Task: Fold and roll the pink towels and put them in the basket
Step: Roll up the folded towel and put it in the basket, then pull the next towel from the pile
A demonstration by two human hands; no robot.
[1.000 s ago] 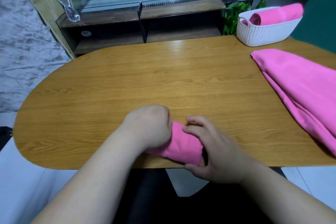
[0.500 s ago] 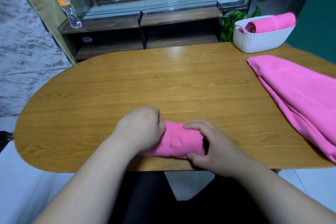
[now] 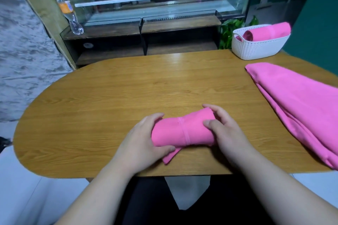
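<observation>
A rolled pink towel (image 3: 180, 131) lies near the front edge of the wooden table (image 3: 109, 100), a loose corner sticking out under its left end. My left hand (image 3: 142, 144) grips the roll's left end, thumb underneath. My right hand (image 3: 225, 129) grips the right end, thumb on top and fingers curled behind it. At the back right stands a white woven basket (image 3: 259, 49) with one rolled pink towel (image 3: 268, 32) inside. More pink towels (image 3: 300, 107) lie folded flat along the table's right side.
Behind the table stands a glass display case on a dark wooden shelf (image 3: 142, 29). A plastic bottle (image 3: 68, 11) leans on the shelf's left end. A green plant (image 3: 230, 31) sits left of the basket.
The roll has moved away from the table's front edge and now shows its full length. Both hands have shifted from on top of it to its two ends.
</observation>
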